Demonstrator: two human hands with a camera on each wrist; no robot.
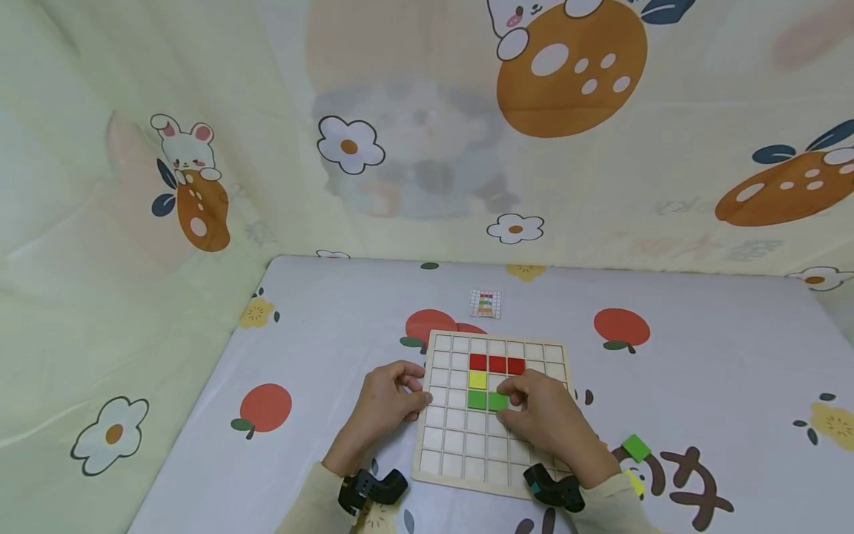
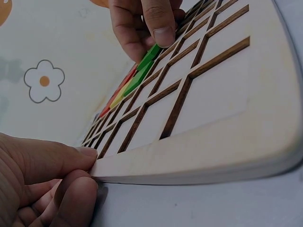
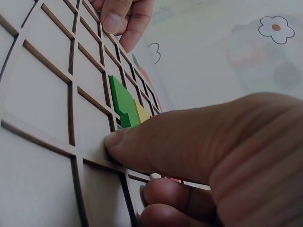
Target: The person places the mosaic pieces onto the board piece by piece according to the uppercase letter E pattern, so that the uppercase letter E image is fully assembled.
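A wooden grid board [image 1: 460, 443] lies at the middle of the table. Three red tiles [image 1: 497, 364] form a row in its upper cells, a yellow tile [image 1: 477, 380] sits under the leftmost, and a green tile [image 1: 477, 400] lies below that. My left hand [image 1: 390, 397] holds the board's left edge, thumb on the rim in the left wrist view. With thumb and fingers, my right hand [image 1: 550, 415] pinches a second green tile [image 1: 497, 401], right beside the first. In the right wrist view, its thumb partly hides this tile [image 3: 128, 119].
A small printed card [image 1: 485, 304] with a coloured pattern lies behind the board. To the right of my right wrist are a loose green tile [image 1: 637, 448] and a yellow piece [image 1: 634, 483]. A patterned curtain [image 1: 414, 193] hangs at the table's back edge.
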